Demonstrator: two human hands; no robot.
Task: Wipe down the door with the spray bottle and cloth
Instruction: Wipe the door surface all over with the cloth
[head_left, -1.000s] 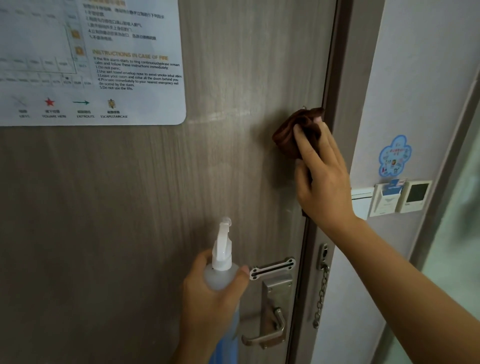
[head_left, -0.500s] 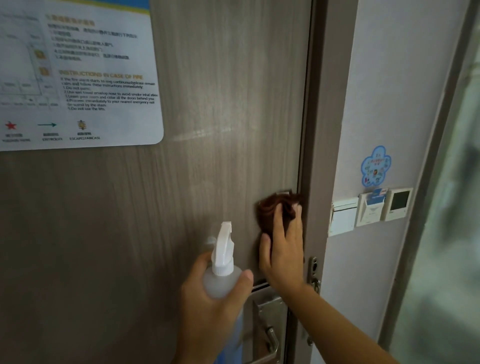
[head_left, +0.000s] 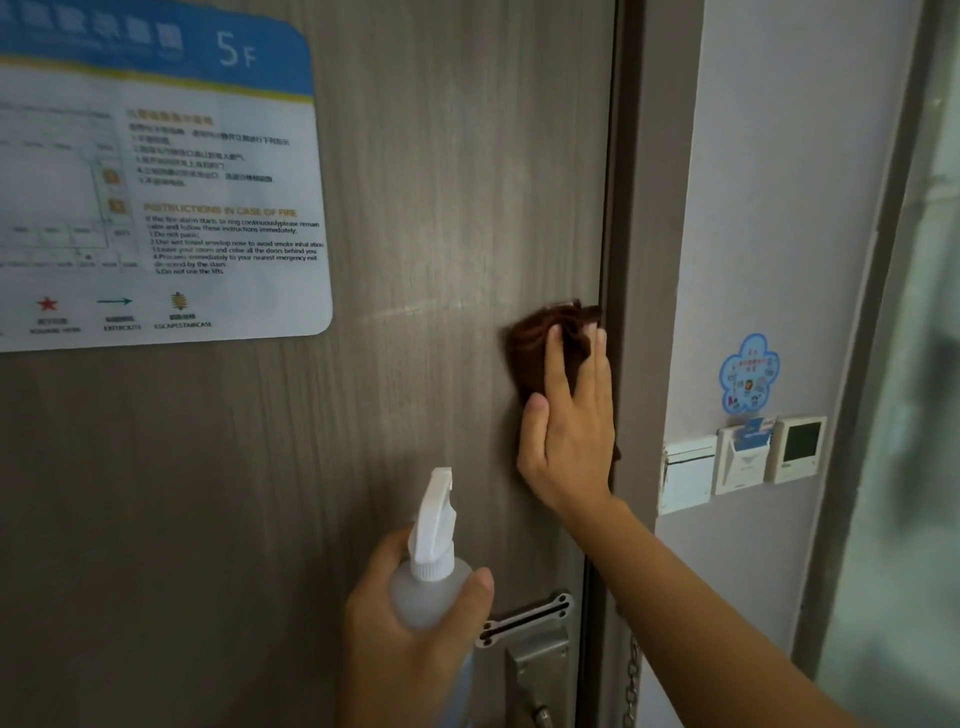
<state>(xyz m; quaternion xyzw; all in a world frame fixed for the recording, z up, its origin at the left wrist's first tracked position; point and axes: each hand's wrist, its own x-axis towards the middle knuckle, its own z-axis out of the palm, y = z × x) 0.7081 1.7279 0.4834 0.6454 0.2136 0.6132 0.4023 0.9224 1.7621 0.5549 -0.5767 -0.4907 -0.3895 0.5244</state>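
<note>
- Head view, looking forward and slightly down, is mostly filled by the grey wood-grain door (head_left: 426, 218), whose right edge meets a darker door frame (head_left: 649, 260).
- On the door's upper left hangs a large fire evacuation notice (head_left: 156, 176) with a blue header marked "5F" and a floor plan; the smaller print is blurred.
- Right of the frame, a pale wall (head_left: 779, 182) carries a blue flower-shaped sticker (head_left: 749, 374) and, just below it, a row of wall switch panels (head_left: 743, 462).
- The right hand (head_left: 569, 436) lies flat with fingers straight and slightly spread, pressing a brown cloth (head_left: 540, 348) against the door close to its right edge; the cloth shows above and beside the fingers.
- The left hand (head_left: 410, 639) is curled round the body of a translucent spray bottle (head_left: 431, 571), held upright in front of the lower door, its white trigger head on top.
- Just right of that hand sit a metal lock plate (head_left: 535, 654) and a hanging door chain (head_left: 632, 675).
</note>
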